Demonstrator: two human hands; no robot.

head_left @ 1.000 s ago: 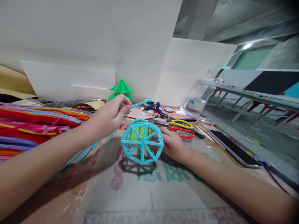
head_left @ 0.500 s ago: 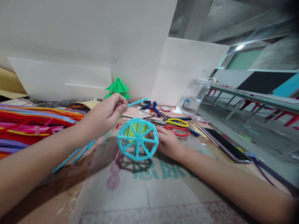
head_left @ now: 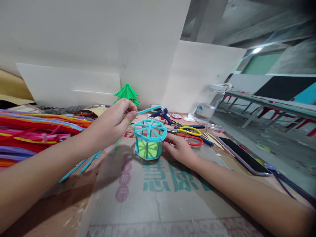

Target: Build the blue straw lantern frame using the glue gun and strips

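Between the thumb and fingertips of my left hand [head_left: 119,117] is a short light-blue pipe cleaner [head_left: 151,109], pointing right above the table. Below it stands a small eight-sided blue pipe-cleaner frame [head_left: 147,139], upright, with spokes across its top, thin posts and a yellow-green base [head_left: 151,149]. My right hand [head_left: 179,149] grips the frame at its right side; its far fingers are partly hidden. Under the frame lies a printed plastic-covered board [head_left: 138,207]. Behind my left hand is a green tiered roof model [head_left: 127,92].
Bundles of coloured pipe cleaners [head_left: 37,135] lie at left, with loose blue strips [head_left: 90,163] nearby. Behind the frame are a blue glue gun [head_left: 164,114], yellow-handled scissors [head_left: 191,130] and red-handled scissors [head_left: 191,140]. Wooden sticks [head_left: 217,141], a phone [head_left: 243,154] and a water bottle [head_left: 208,103] sit at right.
The blue frame was tilted with its spoked top facing me; now it stands upright on its base, in my right hand's hold. My left hand still holds the pipe cleaner.
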